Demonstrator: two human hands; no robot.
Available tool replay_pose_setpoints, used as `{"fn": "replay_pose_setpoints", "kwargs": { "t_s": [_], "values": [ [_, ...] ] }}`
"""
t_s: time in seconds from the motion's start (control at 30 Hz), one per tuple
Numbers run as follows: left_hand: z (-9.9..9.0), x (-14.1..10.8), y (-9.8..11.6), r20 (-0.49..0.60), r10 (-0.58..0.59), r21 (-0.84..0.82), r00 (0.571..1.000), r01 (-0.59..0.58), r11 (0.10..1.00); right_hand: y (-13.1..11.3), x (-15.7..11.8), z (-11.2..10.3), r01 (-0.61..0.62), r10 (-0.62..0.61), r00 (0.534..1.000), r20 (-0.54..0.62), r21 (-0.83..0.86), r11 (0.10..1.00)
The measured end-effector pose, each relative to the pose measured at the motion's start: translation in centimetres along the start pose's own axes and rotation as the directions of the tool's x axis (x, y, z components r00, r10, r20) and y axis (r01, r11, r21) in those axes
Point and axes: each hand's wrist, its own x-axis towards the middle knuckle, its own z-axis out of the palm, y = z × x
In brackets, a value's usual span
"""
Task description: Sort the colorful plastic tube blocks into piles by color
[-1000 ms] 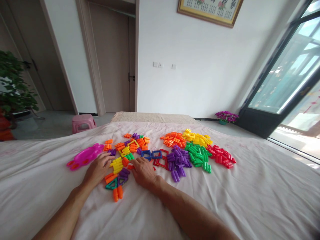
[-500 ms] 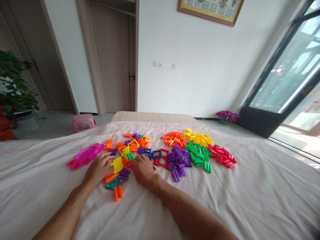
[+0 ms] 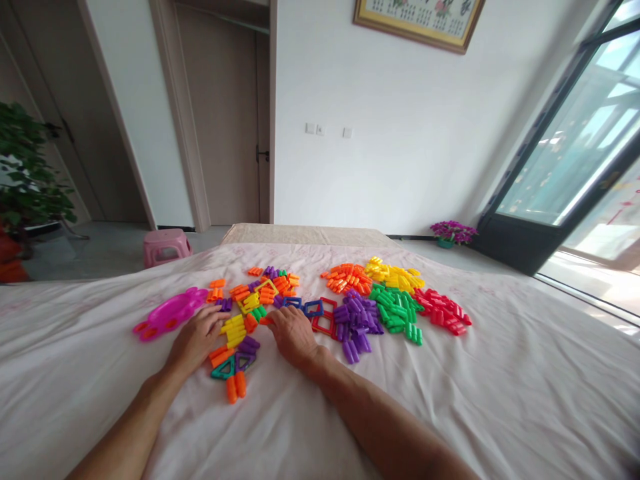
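My right hand (image 3: 294,333) pinches an orange piece (image 3: 267,321) at the right side of the mixed pile. My left hand (image 3: 199,331) rests at the pile's left side, fingers towards the yellow pieces (image 3: 234,331); whether it holds anything is hidden. Between the hands lie green pieces (image 3: 258,313). Nearer me are purple pieces (image 3: 249,345), a teal triangle frame (image 3: 223,368) and orange pieces (image 3: 237,387). Blue square frames (image 3: 313,308) and red frames (image 3: 327,319) lie just right of my right hand.
Sorted piles lie to the right: purple (image 3: 357,319), orange (image 3: 347,278), yellow (image 3: 397,277), green (image 3: 397,309) and red (image 3: 444,311). A pink tray (image 3: 173,312) is at the left on the pale cloth (image 3: 400,413). Beyond stands a pink stool (image 3: 167,247).
My right hand has moved slightly right, and an orange piece now shows at its fingertips, apart from the pile's middle. My left hand has hardly moved.
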Motion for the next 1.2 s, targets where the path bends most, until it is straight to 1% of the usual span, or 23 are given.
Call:
{"fn": "replay_pose_setpoints", "kwargs": {
  "t_s": [0.13,0.23,0.33,0.4,0.43,0.53,0.6,0.63,0.67,0.7,0.73,0.77,0.83,0.9,0.97,1.0,1.03,1.1,1.2],
  "values": [
    [0.0,0.1,-0.1,0.022,0.002,-0.006,1.0,-0.001,1.0,1.6,0.2,-1.4,-0.018,0.018,1.0,-0.006,-0.009,1.0],
    [0.1,0.1,-0.3,0.025,-0.002,-0.008,1.0,0.002,1.0,3.2,0.5,-2.9,-0.135,0.134,0.99,-0.034,-0.021,0.991],
    [0.1,0.1,-0.4,0.021,-0.005,-0.005,1.0,0.005,1.0,5.0,0.9,-4.6,-0.268,0.265,0.961,-0.081,-0.031,0.963],
    [0.1,0.0,-0.3,0.016,0.002,-0.006,1.0,-0.002,1.0,6.6,1.1,-5.6,-0.372,0.364,0.923,-0.122,-0.042,0.927],
    [0.0,0.0,-0.3,0.011,0.006,-0.006,1.0,-0.006,1.0,7.5,1.1,-6.1,-0.431,0.42,0.895,-0.148,-0.048,0.901],
    [-0.1,0.0,-0.1,0.007,0.009,-0.003,1.0,-0.009,1.0,10.3,1.1,-7.5,-0.597,0.57,0.785,-0.241,-0.052,0.801],
    [-0.1,0.0,-0.1,0.015,0.008,-0.001,1.0,-0.008,1.0,11.9,1.0,-8.1,-0.67,0.636,0.718,-0.282,-0.033,0.741],
    [-0.1,0.0,-0.1,0.02,0.008,0.0,1.0,-0.008,1.0,12.4,1.0,-8.3,-0.691,0.657,0.695,-0.292,-0.02,0.723],
    [-0.1,0.0,-0.1,0.023,0.009,-0.001,1.0,-0.009,1.0,12.8,0.9,-8.4,-0.697,0.665,0.685,-0.297,-0.004,0.717],
    [-0.1,0.0,-0.1,0.022,0.012,-0.002,1.0,-0.012,1.0,12.9,0.9,-8.4,-0.69,0.661,0.688,-0.299,0.012,0.724],
    [-0.1,0.0,-0.1,0.019,0.015,-0.004,1.0,-0.015,1.0,12.8,0.9,-8.3,-0.669,0.645,0.704,-0.296,0.027,0.743],
    [-0.1,0.1,-0.1,0.013,0.019,-0.005,1.0,-0.019,1.0,12.4,1.0,-8.0,-0.634,0.617,0.732,-0.288,0.041,0.772],
    [-0.1,0.1,-0.1,0.002,0.022,-0.008,1.0,-0.022,1.0,11.0,1.2,-7.3,-0.533,0.531,0.811,-0.245,0.063,0.844],
    [-0.2,0.1,-0.1,0.001,0.02,-0.01,1.0,-0.02,1.0,9.0,1.3,-6.4,-0.408,0.416,0.894,-0.166,0.081,0.909],
    [-0.2,0.1,0.0,0.005,0.009,-0.009,1.0,-0.009,1.0,6.7,1.2,-5.4,-0.276,0.284,0.956,-0.076,0.104,0.955],
    [-0.2,0.1,0.0,0.009,0.004,-0.009,1.0,-0.004,1.0,5.6,1.2,-4.9,-0.21,0.216,0.976,-0.036,0.12,0.97],
    [-0.2,0.1,0.0,0.013,0.0,-0.009,1.0,0.0,1.0,4.5,1.0,-4.4,-0.144,0.146,0.989,-0.003,0.137,0.98],
    [-0.2,0.1,0.0,0.02,-0.005,-0.011,1.0,0.005,1.0,2.5,0.7,-3.5,-0.022,0.015,0.999,0.044,0.17,0.985],
    [-0.1,0.1,-0.1,0.026,-0.002,-0.012,1.0,0.002,1.0,0.0,0.1,-2.4,0.108,-0.125,0.988,0.086,0.184,0.977]
  ]
}}
